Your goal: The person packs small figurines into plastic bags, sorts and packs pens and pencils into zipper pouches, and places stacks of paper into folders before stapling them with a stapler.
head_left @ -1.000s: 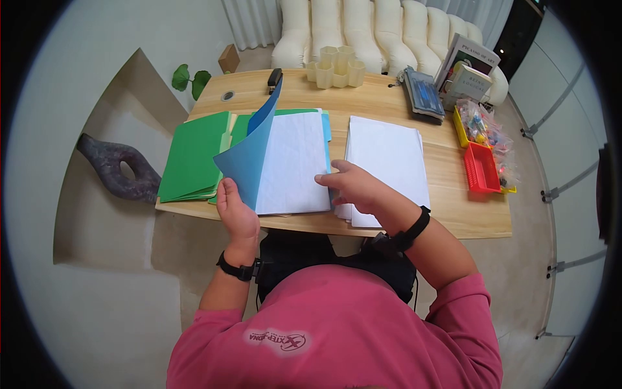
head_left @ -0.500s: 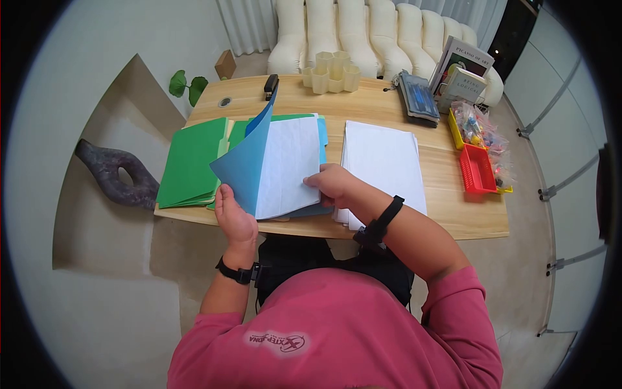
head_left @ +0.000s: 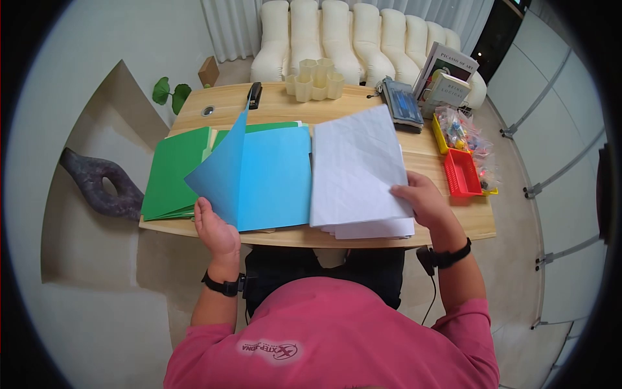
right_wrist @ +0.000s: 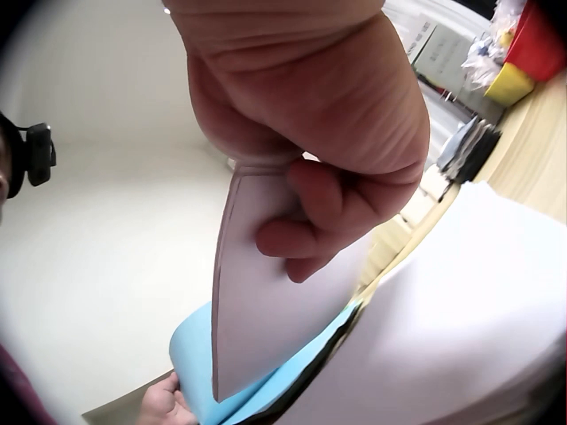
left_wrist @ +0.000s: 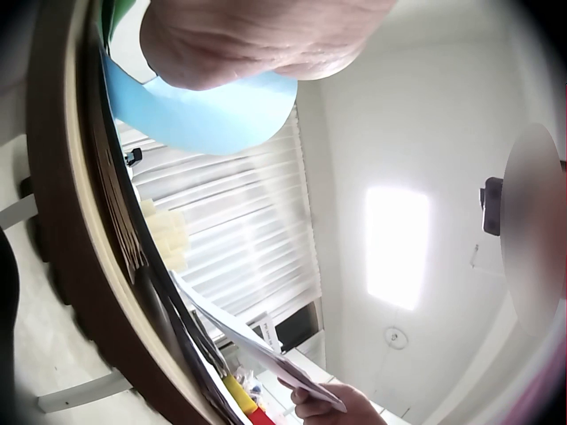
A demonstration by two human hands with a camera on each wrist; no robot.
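Observation:
A blue folder [head_left: 275,178] lies open on the table, its bare inside facing up. My left hand [head_left: 217,231] holds the raised cover [head_left: 217,172] by its near edge, fingers behind it and thumb side hidden in part. With my right hand [head_left: 427,200] I pinch a thin stack of white paper [head_left: 359,165] at its right edge, thumb on top and fingers curled beneath. In the right wrist view that stack [right_wrist: 275,310] stands tilted above more white sheets [right_wrist: 452,319]. The lower white paper pile [head_left: 382,229] shows under it on the table.
Green folders [head_left: 176,172] lie at the left. A stapler [head_left: 255,96] and a cream pen holder [head_left: 315,81] stand at the back. Books [head_left: 447,78], a pencil pouch [head_left: 403,105], a yellow basket [head_left: 442,135] and a red basket [head_left: 462,175] line the right side.
My right hand has taken the white paper stack out of the blue folder and moved it right, over the other pile. The left hand keeps holding the folder cover up.

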